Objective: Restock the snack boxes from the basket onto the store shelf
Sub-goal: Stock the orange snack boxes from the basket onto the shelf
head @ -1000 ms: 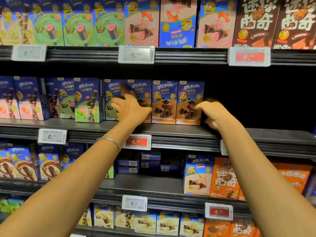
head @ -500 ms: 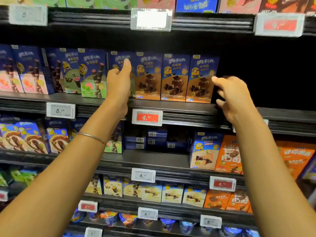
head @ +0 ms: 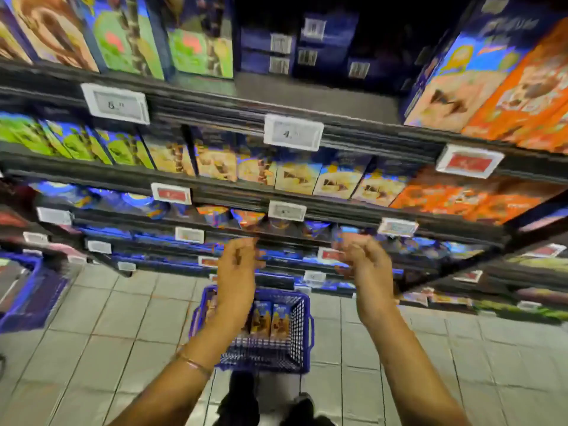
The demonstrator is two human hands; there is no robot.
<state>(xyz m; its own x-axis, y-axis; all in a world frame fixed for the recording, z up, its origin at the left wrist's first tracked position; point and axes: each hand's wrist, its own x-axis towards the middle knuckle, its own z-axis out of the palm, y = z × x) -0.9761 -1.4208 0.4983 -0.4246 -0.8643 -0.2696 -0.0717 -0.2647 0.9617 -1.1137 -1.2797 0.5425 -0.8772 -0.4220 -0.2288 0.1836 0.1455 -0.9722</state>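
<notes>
Both hands are dropping away from the row they were straightening a second ago, and the view is tipping down the shelf [head: 307,93]. Judgement: one placement is finished and the next pick is beginning. Left hand [head: 236,267] and right hand [head: 365,262] are hovering side by side, fingers loosely curled, gripping nothing. Basket [head: 298,333] is sitting on the floor tiles beneath them, snack boxes [head: 270,318] standing upright inside.

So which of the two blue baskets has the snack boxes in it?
The blue basket in the middle of the floor: snack boxes stand upright in it. The other basket, at the far left edge, is too blurred to tell.
</notes>
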